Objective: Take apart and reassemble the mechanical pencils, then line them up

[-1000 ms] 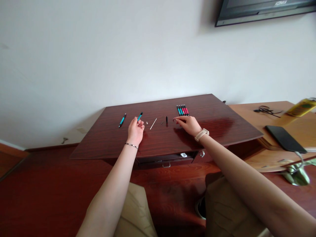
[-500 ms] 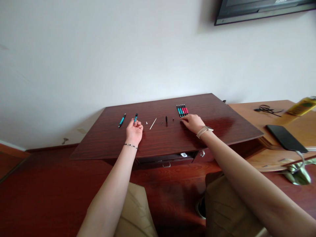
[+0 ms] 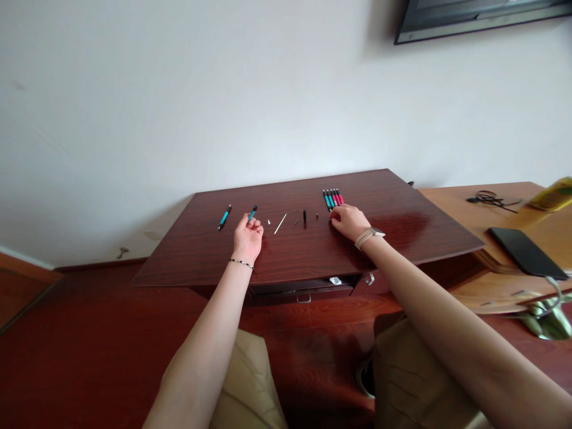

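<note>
The teal barrel (image 3: 252,211) sat pinched in the left hand (image 3: 248,237), its tip poking up over the dark table (image 3: 402,229), with its loose bits spread just to the right: a tiny white piece (image 3: 269,222), a thin white refill (image 3: 280,223), a speck of a part (image 3: 296,222), a black tip (image 3: 304,215) and another dot (image 3: 317,216). One teal pen (image 3: 224,216) lay alone off to the left, and a neat row of pens (image 3: 333,198) lay at the right, where the right hand (image 3: 348,221) rested curled with its fingertips at the near end of the row; whether it gripped one I could not tell. By my reckoning this pen stood fully apart, the row untouched, so most of the work looked left to do.
</note>
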`<state>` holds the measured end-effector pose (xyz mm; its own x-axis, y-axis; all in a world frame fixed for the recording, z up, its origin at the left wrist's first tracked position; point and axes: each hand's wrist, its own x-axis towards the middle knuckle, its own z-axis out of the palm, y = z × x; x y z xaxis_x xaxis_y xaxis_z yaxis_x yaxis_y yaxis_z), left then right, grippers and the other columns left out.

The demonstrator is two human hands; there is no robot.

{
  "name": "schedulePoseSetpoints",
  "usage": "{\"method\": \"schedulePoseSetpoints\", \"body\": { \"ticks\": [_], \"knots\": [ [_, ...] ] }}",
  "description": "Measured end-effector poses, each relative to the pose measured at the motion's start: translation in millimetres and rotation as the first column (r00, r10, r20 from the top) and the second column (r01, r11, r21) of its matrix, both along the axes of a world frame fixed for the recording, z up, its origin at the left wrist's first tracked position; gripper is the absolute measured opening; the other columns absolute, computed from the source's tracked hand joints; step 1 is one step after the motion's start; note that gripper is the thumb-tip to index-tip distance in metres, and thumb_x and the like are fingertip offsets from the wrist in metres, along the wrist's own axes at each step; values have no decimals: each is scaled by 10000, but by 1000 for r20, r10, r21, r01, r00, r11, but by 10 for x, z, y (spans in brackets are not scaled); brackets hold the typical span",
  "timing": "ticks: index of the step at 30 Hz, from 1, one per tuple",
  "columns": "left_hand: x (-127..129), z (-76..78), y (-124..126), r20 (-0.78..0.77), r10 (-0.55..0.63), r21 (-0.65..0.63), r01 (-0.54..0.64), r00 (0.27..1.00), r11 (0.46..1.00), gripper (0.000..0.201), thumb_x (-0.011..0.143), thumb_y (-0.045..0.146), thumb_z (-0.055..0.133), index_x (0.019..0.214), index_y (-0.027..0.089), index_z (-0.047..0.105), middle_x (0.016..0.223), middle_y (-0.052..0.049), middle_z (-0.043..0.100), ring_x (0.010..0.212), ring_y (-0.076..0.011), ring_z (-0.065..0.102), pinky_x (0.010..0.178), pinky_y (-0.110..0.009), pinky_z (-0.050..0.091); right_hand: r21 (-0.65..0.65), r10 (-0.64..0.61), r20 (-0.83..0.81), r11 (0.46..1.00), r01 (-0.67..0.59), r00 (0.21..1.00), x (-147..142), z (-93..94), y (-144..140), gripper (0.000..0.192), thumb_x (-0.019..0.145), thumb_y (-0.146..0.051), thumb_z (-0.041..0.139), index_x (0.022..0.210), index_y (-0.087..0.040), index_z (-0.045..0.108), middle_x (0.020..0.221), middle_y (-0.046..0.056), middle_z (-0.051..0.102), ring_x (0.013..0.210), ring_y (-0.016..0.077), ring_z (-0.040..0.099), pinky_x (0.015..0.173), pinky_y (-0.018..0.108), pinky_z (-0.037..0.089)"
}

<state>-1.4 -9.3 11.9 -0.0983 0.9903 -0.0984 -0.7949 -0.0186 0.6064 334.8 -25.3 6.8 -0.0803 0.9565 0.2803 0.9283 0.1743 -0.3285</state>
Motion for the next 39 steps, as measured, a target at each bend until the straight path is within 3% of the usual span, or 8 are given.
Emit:
{"method": "schedulePoseSetpoints", "body": {
  "ticks": [11,20,25,31,37,39],
  "knots": [
    [7,-12,9,-30,-2,-3,1,1000,1000,201,999,203,717,861,200,570,672,44,487,587,-78,526,561,-187,411,-91,3,69,996,3,998,-128,-7,127,147,999,-259,626,1041,-186,746,1185,157,713,973,268,708,855,340,530],
    [1,-29,23,-20,-3,0,3,1000,1000,192,1001,205,716,868,198,578,674,46,485,584,-74,522,561,-183,408,-37,-49,-60,998,47,997,-93,-38,90,166,979,-274,641,1090,-211,747,986,79,794,893,249,727,834,324,520],
    [15,0,8,-15,4,-11,-4,1000,1000,200,1012,197,698,856,194,573,667,47,480,581,-71,521,558,-184,406,-13,18,-99,1000,-19,995,-45,-69,108,158,905,-216,678,1011,-219,794,1008,59,792,916,221,717,867,306,528],
    [12,8,12,-30,4,-23,-5,1000,1000,187,1009,207,707,869,198,581,674,42,497,583,-72,520,552,-189,408,-16,13,-99,1000,-14,995,-67,-77,127,206,922,-228,664,1014,-249,847,1109,62,789,946,221,716,905,320,545],
    [7,-4,8,-37,3,-22,-3,999,1000,187,1021,207,690,869,195,583,670,42,491,575,-72,520,551,-195,400,-6,-23,-188,1000,22,982,-131,-94,160,336,920,-224,676,1233,-250,793,1087,48,801,940,222,728,892,330,562],
    [9,1,3,-56,2,-18,-3,998,1000,198,1007,219,718,866,200,582,665,44,485,573,-75,519,553,-199,397,-4,-38,-210,999,38,977,-133,-104,182,337,909,-222,686,1230,-246,785,1064,42,805,931,222,732,903,337,565]
  ]
}}
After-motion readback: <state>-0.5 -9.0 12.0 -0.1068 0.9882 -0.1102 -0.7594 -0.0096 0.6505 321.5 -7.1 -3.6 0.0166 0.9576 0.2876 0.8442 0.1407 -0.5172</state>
